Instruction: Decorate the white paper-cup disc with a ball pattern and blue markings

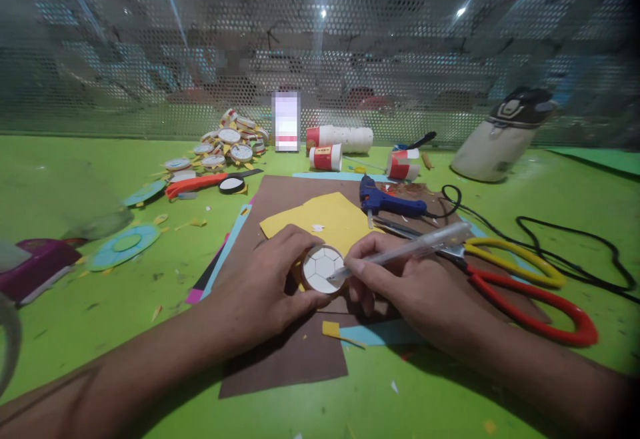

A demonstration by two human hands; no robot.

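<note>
At the centre of the frame, the left hand grips a disc by its rim while the right hand pinches a pen, its tip at the lined white face; should the first hold loosen, the disc could turn and the stroke skid. Right of them, a shifting wrist might knock the scissors. Beyond lies the glue gun, then cups at upper centre

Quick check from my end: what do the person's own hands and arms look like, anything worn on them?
The left hand and right hand are ungloved, with no rings visible. The left forearm and right forearm show no sleeve, watch or bracelet; the right one's far end is too dark to tell.
</note>
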